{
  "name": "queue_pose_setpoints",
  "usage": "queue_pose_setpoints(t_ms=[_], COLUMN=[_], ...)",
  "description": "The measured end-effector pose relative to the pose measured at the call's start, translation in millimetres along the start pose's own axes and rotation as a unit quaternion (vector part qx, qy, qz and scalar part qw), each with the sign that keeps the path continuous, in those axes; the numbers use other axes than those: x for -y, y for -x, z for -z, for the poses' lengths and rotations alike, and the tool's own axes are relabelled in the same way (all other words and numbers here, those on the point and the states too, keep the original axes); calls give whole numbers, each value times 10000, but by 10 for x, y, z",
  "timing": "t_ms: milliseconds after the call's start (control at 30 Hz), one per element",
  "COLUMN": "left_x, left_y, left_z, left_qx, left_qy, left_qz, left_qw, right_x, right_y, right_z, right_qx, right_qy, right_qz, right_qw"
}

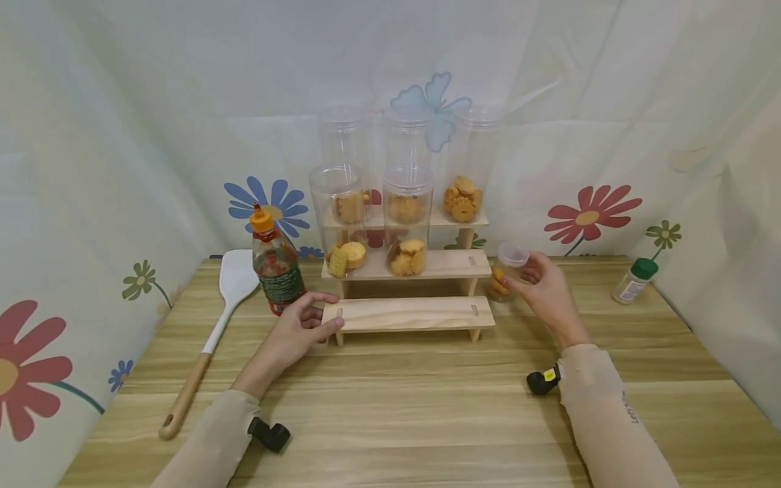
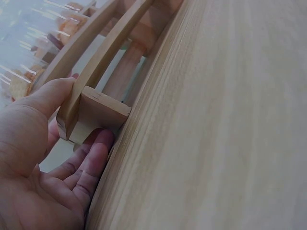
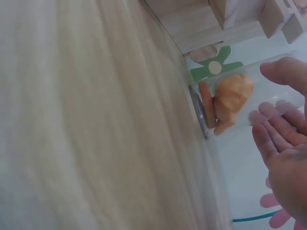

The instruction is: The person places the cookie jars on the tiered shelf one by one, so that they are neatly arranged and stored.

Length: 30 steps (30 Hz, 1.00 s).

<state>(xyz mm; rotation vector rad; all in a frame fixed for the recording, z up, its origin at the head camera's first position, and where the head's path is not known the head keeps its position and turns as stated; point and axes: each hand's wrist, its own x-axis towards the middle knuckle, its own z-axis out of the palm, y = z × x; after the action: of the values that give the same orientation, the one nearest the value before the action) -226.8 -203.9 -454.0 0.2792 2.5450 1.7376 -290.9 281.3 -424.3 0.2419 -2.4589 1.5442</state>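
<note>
A three-tier wooden display rack (image 1: 409, 314) stands on the table. My left hand (image 1: 299, 322) grips the left end of its lowest step; in the left wrist view the thumb lies on the board (image 2: 98, 60) and the other fingers are near the support leg (image 2: 103, 110). Right of the rack, my right hand (image 1: 547, 290) holds a clear lidded jar (image 1: 511, 256) with some cookies (image 3: 232, 96) at its bottom. The right wrist view shows the thumb on one side of this jar and fingers on the other, its base at the tabletop.
Clear cookie jars (image 1: 407, 224) stand on the middle and top tiers. Left of the rack are a sauce bottle (image 1: 277, 268) with an orange cap and a white spatula (image 1: 222, 318) with a wooden handle. A green-capped shaker (image 1: 634, 281) stands far right. A flowered curtain (image 1: 183, 169) hangs behind.
</note>
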Motion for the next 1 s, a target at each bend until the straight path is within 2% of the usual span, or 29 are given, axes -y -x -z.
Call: queue_pose_setpoints(t_ms=[167, 300, 467, 667, 833, 1000], left_x=[0, 2, 0, -14, -21, -21], left_y=[-4, -1, 3, 12, 18, 14], left_z=[-5, -4, 5, 21, 21, 8], left_qx=[9, 5, 0, -1, -6, 7], left_qy=[11, -3, -6, -9, -7, 0], left_qz=[2, 15, 22, 41, 65, 37], left_qw=[10000, 10000, 10000, 10000, 10000, 10000], right_x=[52, 144, 288, 565, 780, 893], right_y=[24, 34, 16, 28, 63, 102], right_z=[25, 84, 195, 290, 277, 209], right_qx=[-76, -191, -514, -926, -858, -782], right_qy=[0, 6, -40, -169, -244, -339], right_qz=[-94, 3, 333, 743, 994, 1040], right_qw=[9999, 9998, 9981, 9928, 9910, 9909])
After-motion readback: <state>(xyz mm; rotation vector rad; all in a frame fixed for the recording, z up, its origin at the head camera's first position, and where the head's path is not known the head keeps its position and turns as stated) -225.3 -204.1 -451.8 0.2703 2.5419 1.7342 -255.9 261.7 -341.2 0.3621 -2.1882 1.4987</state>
